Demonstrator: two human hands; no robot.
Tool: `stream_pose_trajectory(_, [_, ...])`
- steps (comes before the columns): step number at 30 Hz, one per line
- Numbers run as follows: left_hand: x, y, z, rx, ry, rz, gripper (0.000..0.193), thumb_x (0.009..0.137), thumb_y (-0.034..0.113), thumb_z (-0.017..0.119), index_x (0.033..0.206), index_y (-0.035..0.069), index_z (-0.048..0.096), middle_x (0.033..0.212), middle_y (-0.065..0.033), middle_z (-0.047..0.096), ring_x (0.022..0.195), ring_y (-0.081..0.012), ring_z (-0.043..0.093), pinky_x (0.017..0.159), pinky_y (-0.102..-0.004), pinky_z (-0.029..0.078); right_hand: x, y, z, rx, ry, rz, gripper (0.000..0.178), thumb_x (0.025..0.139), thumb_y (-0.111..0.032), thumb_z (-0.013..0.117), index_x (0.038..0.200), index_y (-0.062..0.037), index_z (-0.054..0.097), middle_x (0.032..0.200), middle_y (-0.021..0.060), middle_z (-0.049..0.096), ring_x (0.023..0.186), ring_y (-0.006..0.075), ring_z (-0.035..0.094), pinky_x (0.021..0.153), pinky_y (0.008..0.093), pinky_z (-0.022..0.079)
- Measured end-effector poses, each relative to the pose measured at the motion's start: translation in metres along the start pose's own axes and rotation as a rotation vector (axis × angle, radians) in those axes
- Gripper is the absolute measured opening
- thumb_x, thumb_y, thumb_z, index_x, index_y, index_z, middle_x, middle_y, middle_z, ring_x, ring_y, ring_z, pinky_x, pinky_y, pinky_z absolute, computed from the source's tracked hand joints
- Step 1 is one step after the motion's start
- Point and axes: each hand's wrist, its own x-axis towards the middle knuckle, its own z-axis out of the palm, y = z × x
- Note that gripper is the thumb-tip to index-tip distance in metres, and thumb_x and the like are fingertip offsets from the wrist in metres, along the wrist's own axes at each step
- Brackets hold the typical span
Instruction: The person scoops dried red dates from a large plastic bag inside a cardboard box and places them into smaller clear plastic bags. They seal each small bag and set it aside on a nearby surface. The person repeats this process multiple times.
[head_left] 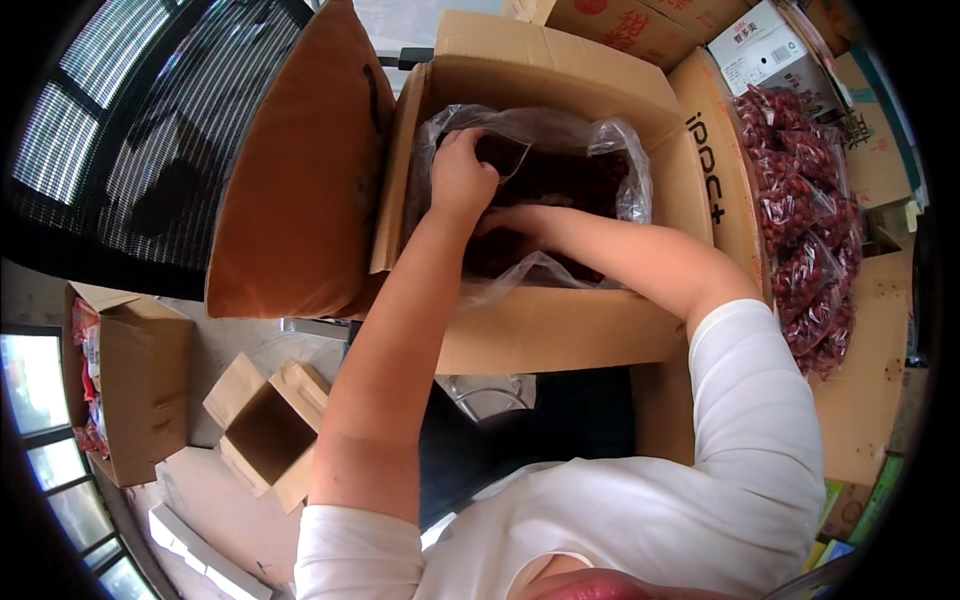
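An open cardboard box (560,325) stands in front of me, lined with a large clear plastic liner (633,170). Dark red fruits that look like dried red dates (575,178) fill its lower part. At the box's left side my left hand (464,172) is closed, pinching the edge of a small clear plastic bag (510,158). My right hand (512,222) reaches in from the right, low among the fruits and just below the left hand. Its fingers are hidden by the shade and the bag, so its grip does not show.
Several filled clear bags of red dates (800,225) lie on cardboard at the right. An orange-brown cushion (300,180) leans against the box's left side. On the floor to the left are an open carton (270,435) and a box of packets (140,385).
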Motion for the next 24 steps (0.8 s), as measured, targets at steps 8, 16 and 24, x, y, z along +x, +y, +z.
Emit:
stream_pose_trajectory(8, [0.002, -0.007, 0.004, 0.040, -0.026, -0.035, 0.048, 0.065, 0.004, 0.061, 0.113, -0.001, 0.061, 0.112, -0.0196, 0.061, 0.107, -0.0358, 0.058, 0.094, -0.0382, 0.046, -0.058, -0.052, -0.062, 0.470, 0.217, 0.096, 0.009, 0.084, -0.018, 0.064, 0.087, -0.0112, 0.060, 0.084, 0.0066, 0.060, 0.083, 0.0203, 0.057, 0.070, 0.0331, 0.051])
stream_pose_trajectory(16, [0.004, 0.000, 0.001, 0.003, -0.087, -0.060, 0.050, 0.063, 0.008, 0.065, 0.112, -0.002, 0.061, 0.110, -0.0202, 0.062, 0.106, -0.0350, 0.059, 0.093, -0.0381, 0.046, -0.022, -0.107, -0.050, 0.479, 0.160, -0.309, 0.013, 0.086, -0.021, 0.059, 0.089, -0.0078, 0.058, 0.089, 0.0087, 0.059, 0.090, 0.0245, 0.058, 0.072, 0.0322, 0.051])
stream_pose_trajectory(24, [0.004, -0.005, 0.002, -0.069, -0.084, -0.098, 0.048, 0.061, 0.009, 0.067, 0.108, 0.000, 0.063, 0.107, -0.0199, 0.064, 0.104, -0.0332, 0.060, 0.092, -0.0376, 0.047, 0.005, -0.088, -0.042, 0.514, 0.223, -0.432, 0.011, 0.082, -0.021, 0.055, 0.089, -0.0128, 0.059, 0.088, 0.0053, 0.062, 0.087, 0.0226, 0.059, 0.071, 0.0351, 0.049])
